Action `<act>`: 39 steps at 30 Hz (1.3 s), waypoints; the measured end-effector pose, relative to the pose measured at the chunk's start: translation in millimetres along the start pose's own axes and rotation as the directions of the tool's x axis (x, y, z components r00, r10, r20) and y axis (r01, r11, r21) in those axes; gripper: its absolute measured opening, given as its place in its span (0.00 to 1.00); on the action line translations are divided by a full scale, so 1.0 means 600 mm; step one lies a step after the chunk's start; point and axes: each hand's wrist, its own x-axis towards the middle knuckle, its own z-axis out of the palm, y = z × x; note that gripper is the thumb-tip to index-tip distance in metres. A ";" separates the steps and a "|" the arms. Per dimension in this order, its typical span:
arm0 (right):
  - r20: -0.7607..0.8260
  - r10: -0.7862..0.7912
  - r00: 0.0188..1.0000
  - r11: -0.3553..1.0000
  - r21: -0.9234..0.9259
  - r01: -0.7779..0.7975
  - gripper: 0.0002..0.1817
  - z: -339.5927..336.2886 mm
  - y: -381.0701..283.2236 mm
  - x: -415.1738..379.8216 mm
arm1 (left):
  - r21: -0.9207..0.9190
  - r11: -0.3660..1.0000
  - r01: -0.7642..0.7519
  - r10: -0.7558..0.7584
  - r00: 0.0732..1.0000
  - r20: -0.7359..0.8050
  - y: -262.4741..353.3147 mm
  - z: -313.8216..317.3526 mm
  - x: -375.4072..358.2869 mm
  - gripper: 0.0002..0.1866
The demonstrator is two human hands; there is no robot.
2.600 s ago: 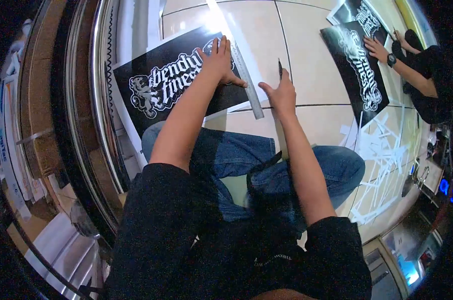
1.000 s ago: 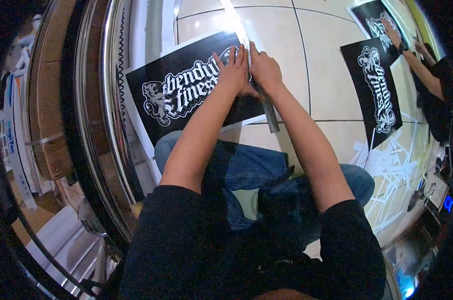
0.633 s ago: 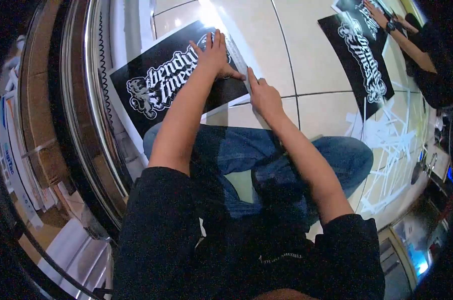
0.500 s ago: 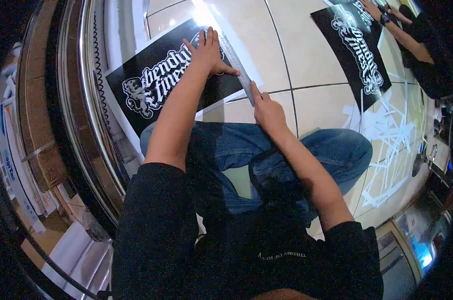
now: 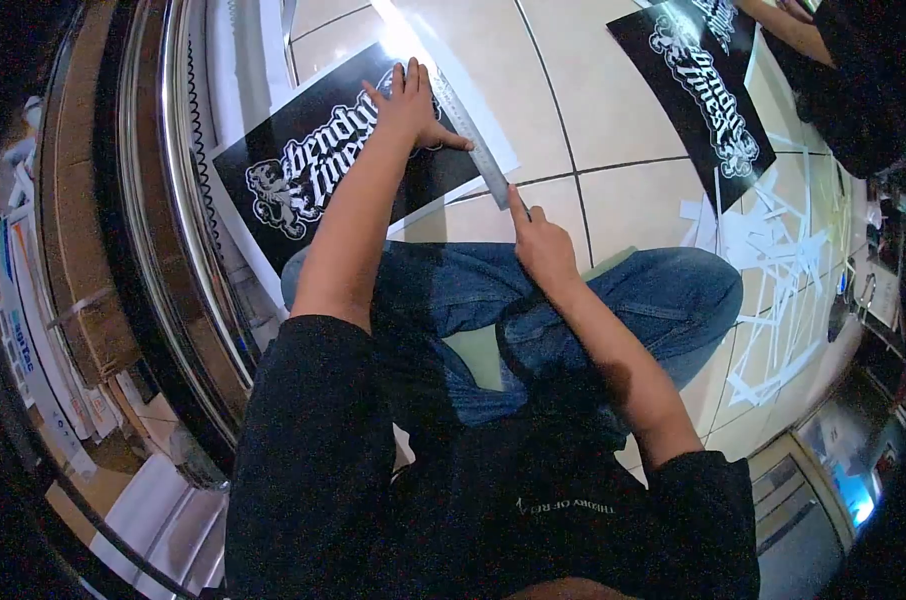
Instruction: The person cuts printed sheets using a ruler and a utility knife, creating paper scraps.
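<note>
A black sheet with white lettering and a lion figure [image 5: 273, 190] lies on the tiled floor, with a white margin around it. My left hand [image 5: 410, 112] is spread flat over its right part, and the thumb reaches onto a metal ruler [image 5: 483, 160]. The ruler lies slanted along the sheet's right edge. Beyond the ruler's near end, my right hand [image 5: 542, 238] is closed with the index finger stretched forward. It grips a thin dark tool, mostly hidden by the fingers, whose exact kind I cannot make out.
Another printed black sheet [image 5: 693, 110] lies at the upper right, near a co-worker's arm [image 5: 798, 30]. Thin white paper strips [image 5: 773, 260] are heaped below it. Metal rails [image 5: 178, 150] and cardboard [image 5: 78, 230] run along the left. My crossed legs [image 5: 663, 290] are close below my hands.
My right hand has moved slightly down, away from the ruler, uncovering its near end. My left hand stays on the sheet. The co-worker's hands have moved up, partly out of view.
</note>
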 end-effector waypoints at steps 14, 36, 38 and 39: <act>-0.158 0.287 0.945 0.940 0.234 -0.247 0.49 -0.042 0.025 0.139 | -0.125 0.991 -0.042 0.047 0.998 0.035 -0.016 0.028 0.008 0.90; -0.054 0.421 0.905 0.862 0.334 -0.381 0.52 -0.113 0.052 0.099 | -0.383 0.740 -0.553 0.379 0.813 -0.441 0.083 0.060 -0.010 0.58; -0.123 0.440 0.890 0.865 0.325 -0.383 0.49 -0.050 0.058 0.068 | -0.333 0.851 -0.405 0.173 0.817 -0.550 0.108 0.081 -0.018 0.56; -0.185 0.459 0.869 0.864 0.319 -0.389 0.47 -0.028 0.060 0.060 | -0.328 0.853 -0.406 0.177 0.816 -0.550 0.120 0.074 -0.031 0.56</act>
